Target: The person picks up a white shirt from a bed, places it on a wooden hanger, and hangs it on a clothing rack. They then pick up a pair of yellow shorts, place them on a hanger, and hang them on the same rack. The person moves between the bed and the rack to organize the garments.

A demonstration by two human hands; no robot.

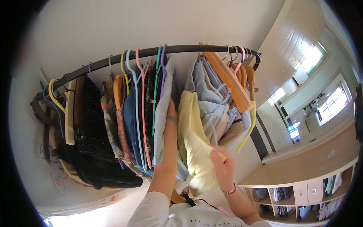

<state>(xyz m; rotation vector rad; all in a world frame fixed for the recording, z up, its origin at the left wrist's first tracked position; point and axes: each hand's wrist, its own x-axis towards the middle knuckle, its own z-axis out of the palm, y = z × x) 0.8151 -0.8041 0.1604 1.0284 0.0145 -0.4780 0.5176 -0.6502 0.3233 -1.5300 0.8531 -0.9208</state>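
My right hand is closed on the lower edge of a pale yellow garment, pulling it out toward me. My left hand reaches up between the hanging clothes, against a light grey garment; its fingers are mostly hidden there. Behind the yellow garment hang grey-blue clothes with a loose light-blue drawstring. A wooden clamp-type hanger slants down beside them.
A curved dark rail carries the hangers. Bare pink and teal hangers hang left of my left arm, with dark clothes farther left. A shelf unit holding folded and hanging clothes stands at lower right, near a glossy door.
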